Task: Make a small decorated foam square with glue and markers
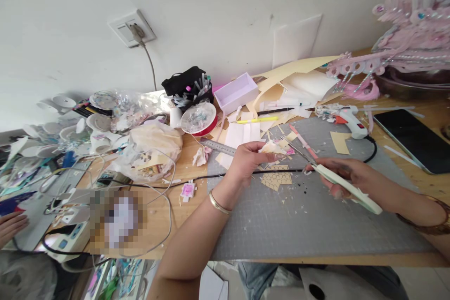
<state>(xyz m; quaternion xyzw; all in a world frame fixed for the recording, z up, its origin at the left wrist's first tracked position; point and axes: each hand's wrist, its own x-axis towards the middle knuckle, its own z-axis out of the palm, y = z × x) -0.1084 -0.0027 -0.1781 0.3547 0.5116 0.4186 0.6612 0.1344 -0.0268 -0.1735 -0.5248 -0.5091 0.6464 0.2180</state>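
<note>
My left hand [248,161] pinches a small cream paper piece [273,147] with a pink patch at its edge. My right hand [346,178] grips scissors [346,186] with pale green handles, and their blades [298,147] point left toward the paper piece. Whether the blades touch the paper I cannot tell. Beneath both hands lies a grey cutting mat [298,225]. On it, just below the left fingers, rests a cream scrap with a cracked pattern [277,178]. A black cord [218,175] crosses the mat under my left hand.
A hot glue gun [351,122] and a phone [415,138] lie at the right. Behind the mat are a lilac box [237,93], a yellow pen [258,120] and a steel ruler [220,146]. Plastic bags [154,145] and cables crowd the left, where another person's hand [13,227] shows.
</note>
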